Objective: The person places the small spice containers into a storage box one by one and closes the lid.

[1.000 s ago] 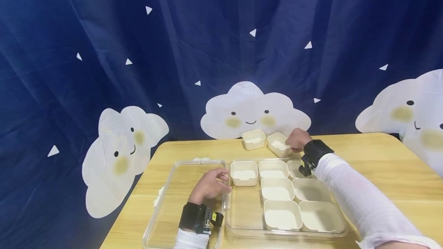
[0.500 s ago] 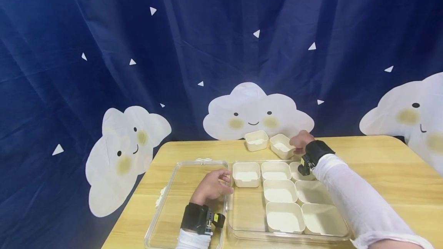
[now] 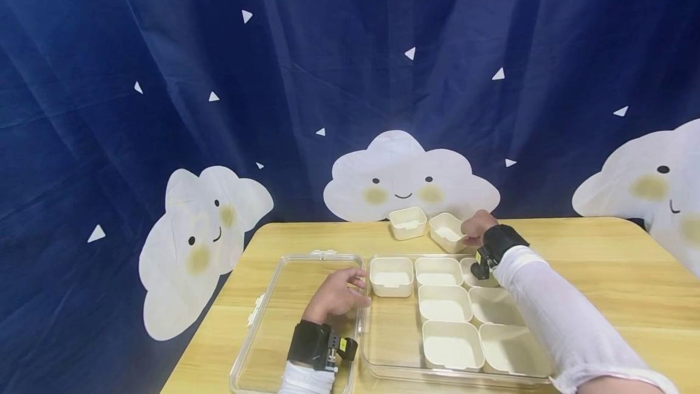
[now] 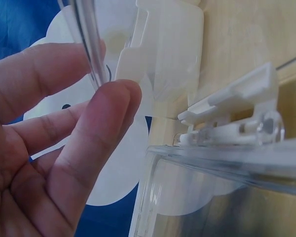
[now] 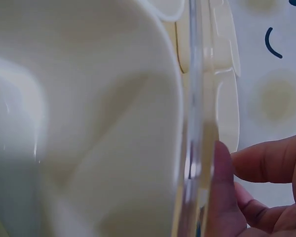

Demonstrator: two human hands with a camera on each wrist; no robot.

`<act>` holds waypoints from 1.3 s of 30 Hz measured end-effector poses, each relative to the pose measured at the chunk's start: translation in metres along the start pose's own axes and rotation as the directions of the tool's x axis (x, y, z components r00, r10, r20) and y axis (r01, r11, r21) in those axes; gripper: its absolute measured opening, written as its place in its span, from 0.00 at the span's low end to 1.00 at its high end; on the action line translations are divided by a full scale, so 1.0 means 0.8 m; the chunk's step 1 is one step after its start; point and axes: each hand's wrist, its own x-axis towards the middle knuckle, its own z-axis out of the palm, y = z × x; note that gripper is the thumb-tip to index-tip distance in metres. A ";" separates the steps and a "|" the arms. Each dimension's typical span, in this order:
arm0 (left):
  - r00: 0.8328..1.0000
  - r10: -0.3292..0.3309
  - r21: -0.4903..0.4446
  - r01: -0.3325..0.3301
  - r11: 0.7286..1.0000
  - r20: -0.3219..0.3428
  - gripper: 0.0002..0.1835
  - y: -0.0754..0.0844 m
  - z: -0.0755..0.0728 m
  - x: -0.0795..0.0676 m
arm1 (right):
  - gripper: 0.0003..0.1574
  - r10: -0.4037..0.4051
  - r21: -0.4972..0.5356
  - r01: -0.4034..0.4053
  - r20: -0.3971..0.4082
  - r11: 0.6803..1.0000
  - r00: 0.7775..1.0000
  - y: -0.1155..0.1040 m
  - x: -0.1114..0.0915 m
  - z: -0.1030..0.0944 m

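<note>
In the head view, a clear plastic storage box (image 3: 391, 339) holds several cream bins (image 3: 452, 345). My left hand (image 3: 335, 293) is at its left wall; the left wrist view shows thumb and forefinger on either side of a clear edge (image 4: 90, 44), pinching it. Behind the box, my right hand (image 3: 479, 227) pinches the right side of a small cream bin (image 3: 445, 235), which sits slightly turned on the table. Thumb and fingers meet at that bin's end (image 5: 228, 108) in the right wrist view, partly behind the box's clear wall.
The box's clear lid (image 3: 284, 303) lies flat to the left, with white latches (image 3: 256, 310) on its outer edge. Another cream bin (image 3: 408, 228) stands at the back of the wooden table (image 3: 618, 272). A blue curtain (image 3: 295, 78) with clouds hangs behind.
The head view has shifted slightly. Both hands and the bins keep nearly the same places relative to one another.
</note>
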 end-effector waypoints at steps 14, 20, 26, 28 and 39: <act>1.000 0.010 0.008 -0.010 1.000 0.010 0.31 -0.002 0.000 0.002 | 0.07 0.007 -0.020 -0.007 -0.003 1.000 1.000 0.005 0.008 0.002; 1.000 0.008 0.012 -0.008 1.000 0.009 0.31 -0.001 0.000 0.002 | 0.11 -0.005 -0.004 0.005 -0.037 1.000 0.999 0.006 0.005 0.002; 1.000 0.005 0.014 -0.005 1.000 0.015 0.31 0.000 0.000 0.002 | 0.10 -0.021 0.024 0.022 -0.042 0.999 0.999 0.005 0.003 0.002; 1.000 0.004 0.011 -0.004 1.000 0.015 0.31 0.000 0.000 0.002 | 0.10 -0.025 0.024 0.026 -0.040 0.999 0.999 0.006 0.003 0.002; 1.000 -0.008 0.001 0.008 1.000 0.020 0.31 0.000 0.000 0.002 | 0.09 -0.037 0.025 0.038 -0.032 0.999 0.999 0.011 0.009 0.002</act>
